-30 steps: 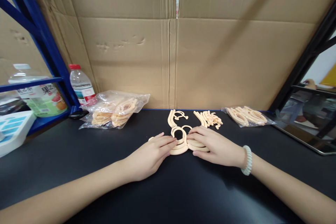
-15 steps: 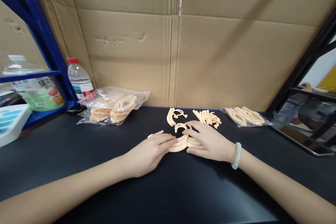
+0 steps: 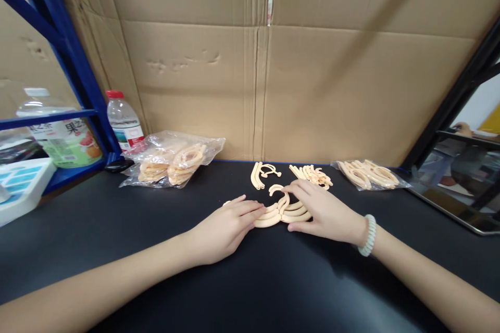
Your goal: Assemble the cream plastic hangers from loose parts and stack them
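Note:
Several pale cream curved strips (image 3: 267, 222) lie side by side on the black table, forming a fan with a joint near its middle. My left hand (image 3: 230, 229) rests on the left part of the fan, palm down with its fingers stretched out. Over the right part, my right hand (image 3: 326, 213) has its thumb and fingers apart. Its fingertips touch the end of a small hook-shaped piece (image 3: 275, 188) above the fan. A wavy piece (image 3: 285, 203) stands upward from the joint. My hands cover the outer parts of the fan.
Behind lie loose strips (image 3: 257, 176), a thin ring-like piece (image 3: 269, 167) and a pile of short pieces (image 3: 310, 174). Plastic bags of similar parts sit at the left (image 3: 175, 158) and right (image 3: 367, 174). A red-capped bottle (image 3: 124, 122) stands beside the blue frame (image 3: 84, 83). Cardboard (image 3: 195, 73) walls the back.
My right hand has shifted slightly right, uncovering more of the fan's right part and the wavy piece. The hook-shaped piece has moved right and turned. My left hand stays on the fan.

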Available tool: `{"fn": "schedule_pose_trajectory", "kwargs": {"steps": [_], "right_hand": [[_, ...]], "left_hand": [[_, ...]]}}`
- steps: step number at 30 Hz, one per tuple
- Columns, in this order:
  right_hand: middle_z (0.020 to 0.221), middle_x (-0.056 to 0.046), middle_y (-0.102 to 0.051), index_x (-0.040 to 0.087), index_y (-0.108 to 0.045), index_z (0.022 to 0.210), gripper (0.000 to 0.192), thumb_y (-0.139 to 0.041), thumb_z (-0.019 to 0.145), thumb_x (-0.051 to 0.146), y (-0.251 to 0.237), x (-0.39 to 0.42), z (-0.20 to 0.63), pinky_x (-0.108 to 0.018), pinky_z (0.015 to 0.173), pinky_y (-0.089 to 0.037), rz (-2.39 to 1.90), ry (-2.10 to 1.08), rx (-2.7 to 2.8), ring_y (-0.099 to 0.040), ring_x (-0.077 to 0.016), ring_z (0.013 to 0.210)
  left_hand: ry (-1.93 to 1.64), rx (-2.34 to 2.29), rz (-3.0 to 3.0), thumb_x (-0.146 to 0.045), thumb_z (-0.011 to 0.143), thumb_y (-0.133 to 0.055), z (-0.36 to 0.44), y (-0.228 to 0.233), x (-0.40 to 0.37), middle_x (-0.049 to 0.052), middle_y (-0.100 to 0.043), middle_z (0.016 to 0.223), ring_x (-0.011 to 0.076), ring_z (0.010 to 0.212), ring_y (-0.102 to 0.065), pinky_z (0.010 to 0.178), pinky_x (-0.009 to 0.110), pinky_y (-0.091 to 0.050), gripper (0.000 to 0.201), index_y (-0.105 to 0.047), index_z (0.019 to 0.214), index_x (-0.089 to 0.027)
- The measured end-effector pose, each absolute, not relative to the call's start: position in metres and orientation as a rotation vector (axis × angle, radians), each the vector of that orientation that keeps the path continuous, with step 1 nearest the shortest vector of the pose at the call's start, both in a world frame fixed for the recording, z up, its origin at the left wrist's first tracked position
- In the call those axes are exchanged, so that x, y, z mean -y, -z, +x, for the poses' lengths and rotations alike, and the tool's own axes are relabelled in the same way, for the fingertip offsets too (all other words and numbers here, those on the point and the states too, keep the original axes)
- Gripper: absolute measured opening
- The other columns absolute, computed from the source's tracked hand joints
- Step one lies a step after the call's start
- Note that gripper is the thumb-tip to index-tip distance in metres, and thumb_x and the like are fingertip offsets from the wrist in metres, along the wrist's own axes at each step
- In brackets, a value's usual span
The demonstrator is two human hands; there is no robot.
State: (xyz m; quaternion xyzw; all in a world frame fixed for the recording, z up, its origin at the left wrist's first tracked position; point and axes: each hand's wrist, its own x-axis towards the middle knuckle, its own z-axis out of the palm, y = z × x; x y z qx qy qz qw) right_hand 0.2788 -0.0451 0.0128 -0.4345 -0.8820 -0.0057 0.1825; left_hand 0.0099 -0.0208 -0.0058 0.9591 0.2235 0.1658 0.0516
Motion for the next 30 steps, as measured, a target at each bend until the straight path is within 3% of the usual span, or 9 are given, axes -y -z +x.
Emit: {"fn": "schedule_pose_trajectory", "kwargs": {"steps": [4, 8, 13, 18, 30], "right_hand": [[0.111, -0.012, -0.058, 0.017, -0.052, 0.114, 0.052, -0.070, 0.075, 0.045, -0.026, 0.047, 0.290, -0.041, 0.087, -0.046, -1.305, -0.103, 2.466, -0.056, -0.0265, 0.101], [0.112, -0.012, -0.059, 0.017, -0.053, 0.118, 0.058, -0.072, 0.073, 0.046, -0.032, 0.045, 0.297, -0.040, 0.089, -0.044, -1.311, -0.212, 2.571, -0.055, -0.0267, 0.102], [0.100, -0.007, -0.062, 0.018, -0.064, 0.104, 0.036, -0.070, 0.077, 0.040, -0.034, 0.043, 0.301, -0.035, 0.083, -0.043, -1.284, -0.280, 2.682, -0.055, -0.0232, 0.094], [0.093, -0.006, -0.063, 0.018, -0.067, 0.099, 0.026, -0.069, 0.078, 0.032, -0.034, 0.041, 0.304, -0.032, 0.077, -0.042, -1.313, -0.303, 2.650, -0.056, -0.0206, 0.086], [0.096, -0.008, -0.065, 0.016, -0.068, 0.102, 0.026, -0.066, 0.081, 0.032, -0.030, 0.033, 0.306, -0.032, 0.078, -0.044, -1.293, -0.356, 2.613, -0.059, -0.0210, 0.087]], "left_hand": [[-0.492, -0.685, 2.908, -0.017, 0.097, -0.034, 0.012, 0.002, 0.022, 0.009, -0.055, 0.134, 0.0220, 0.124, -0.050, 0.111, 0.048, -0.030, 0.039, -0.048, 0.133, -0.022], [-0.433, -0.705, 2.926, -0.017, 0.097, -0.035, 0.013, 0.000, 0.023, 0.009, -0.054, 0.135, 0.0220, 0.125, -0.049, 0.112, 0.047, -0.031, 0.040, -0.048, 0.134, -0.021], [-0.425, -0.714, 2.959, -0.016, 0.097, -0.034, 0.011, 0.002, 0.019, 0.007, -0.052, 0.137, 0.0208, 0.127, -0.047, 0.112, 0.046, -0.031, 0.042, -0.044, 0.137, -0.024], [-0.454, -0.736, 2.955, -0.018, 0.097, -0.034, 0.010, 0.006, 0.014, 0.006, -0.052, 0.138, 0.0212, 0.128, -0.046, 0.112, 0.047, -0.030, 0.042, -0.045, 0.137, -0.024], [-0.432, -0.802, 2.854, -0.018, 0.098, -0.031, 0.009, 0.011, -0.001, 0.004, -0.044, 0.145, 0.0196, 0.135, -0.038, 0.114, 0.050, -0.023, 0.044, -0.041, 0.139, -0.027]]}}
